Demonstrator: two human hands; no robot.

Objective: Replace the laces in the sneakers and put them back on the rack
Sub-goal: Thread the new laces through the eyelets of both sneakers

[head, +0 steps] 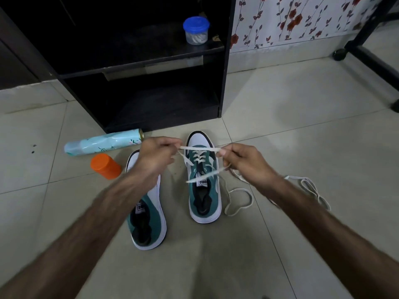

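- White lace is pinched tight by the left hand and right hand.
- The green sneaker sits just under the fingers.
- Pull both ends evenly, I think.

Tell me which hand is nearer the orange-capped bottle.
Left. The left hand hovers just right of the orange-capped bottle; the right hand is beyond the laced sneaker.

Pale glossy floor tiles are reflecting dim light. Floral wallpaper is covering the wall. A black wheeled frame is standing at right.
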